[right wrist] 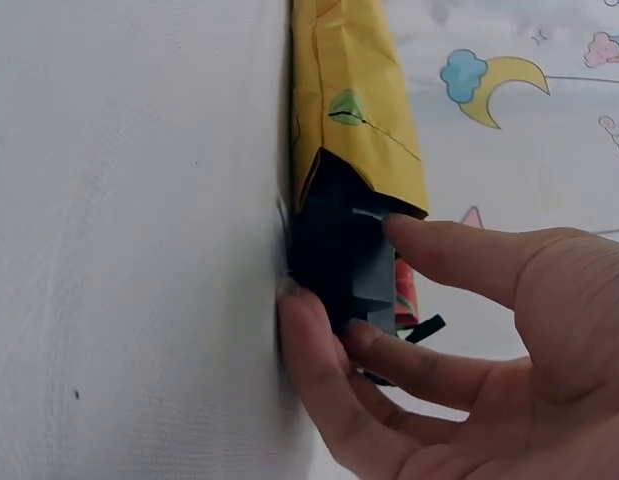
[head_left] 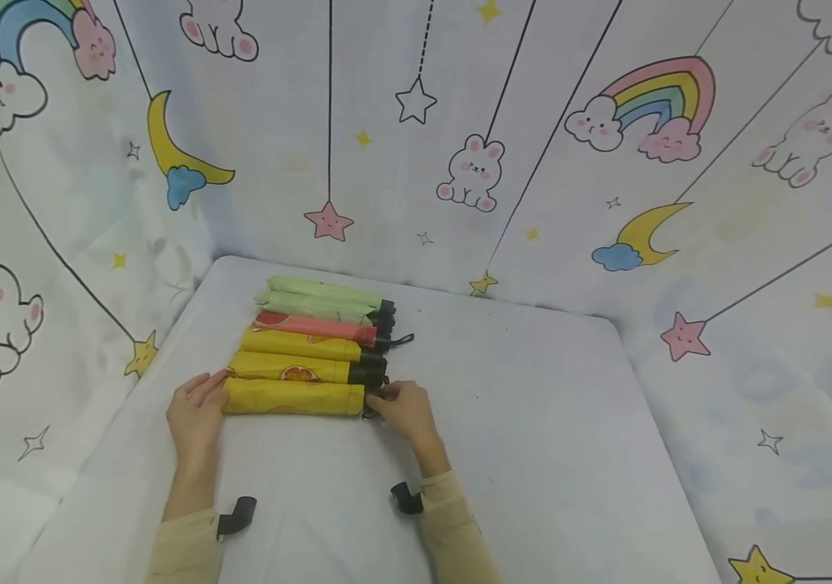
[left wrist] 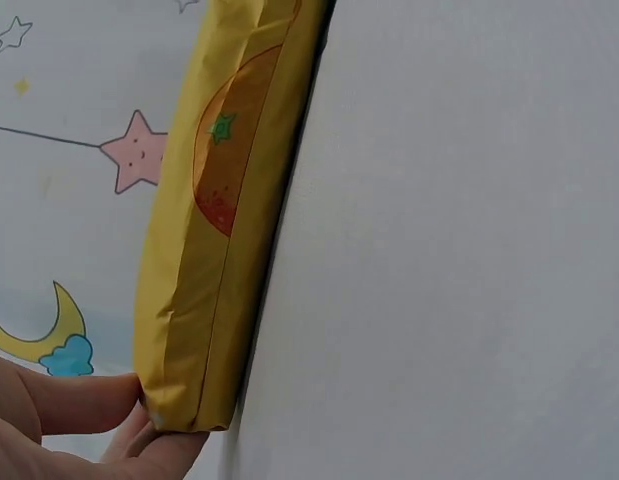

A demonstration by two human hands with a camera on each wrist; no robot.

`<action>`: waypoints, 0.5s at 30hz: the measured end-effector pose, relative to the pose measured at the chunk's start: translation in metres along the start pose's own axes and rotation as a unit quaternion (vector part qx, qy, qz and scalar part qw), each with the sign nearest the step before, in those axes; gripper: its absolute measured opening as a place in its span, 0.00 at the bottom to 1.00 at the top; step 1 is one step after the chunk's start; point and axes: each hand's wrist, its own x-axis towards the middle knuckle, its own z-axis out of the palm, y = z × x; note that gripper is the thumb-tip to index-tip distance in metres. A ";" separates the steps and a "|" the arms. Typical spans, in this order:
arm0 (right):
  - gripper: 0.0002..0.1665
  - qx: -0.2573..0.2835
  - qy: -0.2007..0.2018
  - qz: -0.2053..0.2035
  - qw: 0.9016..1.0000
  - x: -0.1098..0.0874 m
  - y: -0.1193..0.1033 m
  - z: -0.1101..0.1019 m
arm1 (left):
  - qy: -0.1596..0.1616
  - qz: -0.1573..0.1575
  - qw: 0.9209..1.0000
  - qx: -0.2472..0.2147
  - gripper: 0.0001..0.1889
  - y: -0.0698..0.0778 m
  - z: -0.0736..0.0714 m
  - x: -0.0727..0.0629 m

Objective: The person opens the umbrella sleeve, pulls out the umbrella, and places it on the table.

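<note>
The nearest yellow folded umbrella (head_left: 292, 398) lies crosswise on the white table, its sleeve printed with oranges. My left hand (head_left: 195, 414) pinches its left end; in the left wrist view the thumb (left wrist: 89, 403) is on the yellow sleeve (left wrist: 189, 290) and fingers curl under the end. At the other end my right hand (head_left: 409, 414) grips the black handle (right wrist: 339, 240) between thumb and fingers. Just behind lies another yellow umbrella (head_left: 263, 366) with an orange slice print, then a third yellow one (head_left: 292, 344), all handles pointing right.
Farther back in the same row are a red umbrella (head_left: 321, 327) with a loose wrist strap (head_left: 403, 340) and two light green umbrellas (head_left: 321, 290). The white table (head_left: 533, 422) reaches a cartoon-printed backdrop (head_left: 387, 178) behind and at both sides.
</note>
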 end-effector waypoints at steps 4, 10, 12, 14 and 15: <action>0.22 0.020 -0.011 0.005 1.000 0.001 0.000 0.001 | 0.023 -0.022 0.997 -0.069 0.28 0.000 0.002 0.000; 0.25 0.059 -0.022 0.024 0.998 0.005 0.004 0.003 | 0.054 -0.026 0.980 -0.190 0.29 0.002 0.003 0.000; 0.26 0.073 -0.024 0.031 0.997 0.006 0.006 0.003 | 0.058 -0.027 0.976 -0.207 0.28 0.002 0.003 0.000; 0.27 0.092 -0.026 0.041 0.995 0.007 0.008 0.003 | 0.061 -0.027 0.974 -0.216 0.28 0.002 0.004 0.000; 0.27 0.102 -0.027 0.046 0.993 0.008 0.008 0.002 | 0.062 -0.028 0.973 -0.223 0.28 0.002 0.003 0.000</action>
